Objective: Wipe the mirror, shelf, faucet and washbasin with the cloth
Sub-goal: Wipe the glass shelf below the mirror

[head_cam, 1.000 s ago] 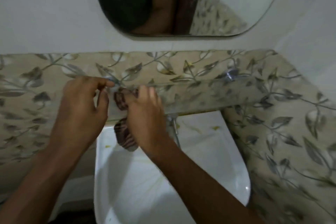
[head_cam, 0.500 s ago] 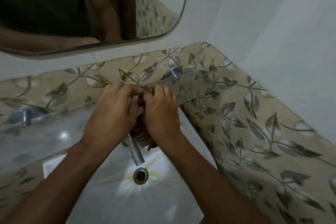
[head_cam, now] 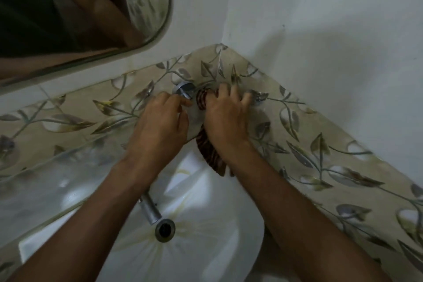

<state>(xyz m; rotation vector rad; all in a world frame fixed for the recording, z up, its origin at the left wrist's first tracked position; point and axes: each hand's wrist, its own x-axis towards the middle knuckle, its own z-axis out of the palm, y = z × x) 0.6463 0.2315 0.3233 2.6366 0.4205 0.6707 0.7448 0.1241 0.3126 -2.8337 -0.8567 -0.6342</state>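
Hands shifted right along shelf (head_cam: 68,167) | right hand (head_cam: 225,119) grips striped brown cloth (head_cam: 210,151) | left hand (head_cam: 160,128) loosely curled, empty

My hands have slid along the glass shelf (head_cam: 68,181) to its corner end; the right hand (head_cam: 225,119) now presses the cloth (head_cam: 202,102) beside the bracket (head_cam: 183,89), left hand (head_cam: 160,128) alongside.

The right hand (head_cam: 225,119) covers the middle of the striped cloth (head_cam: 211,155), so only a bunched end past the fingertips and a tail below the wrist show. The left forearm hides the faucet (head_cam: 150,209) above its spout, and the glass shelf (head_cam: 57,181) under both hands is too blurred to trace its edge. The mirror (head_cam: 75,7) up-left of the hands runs off the frame.
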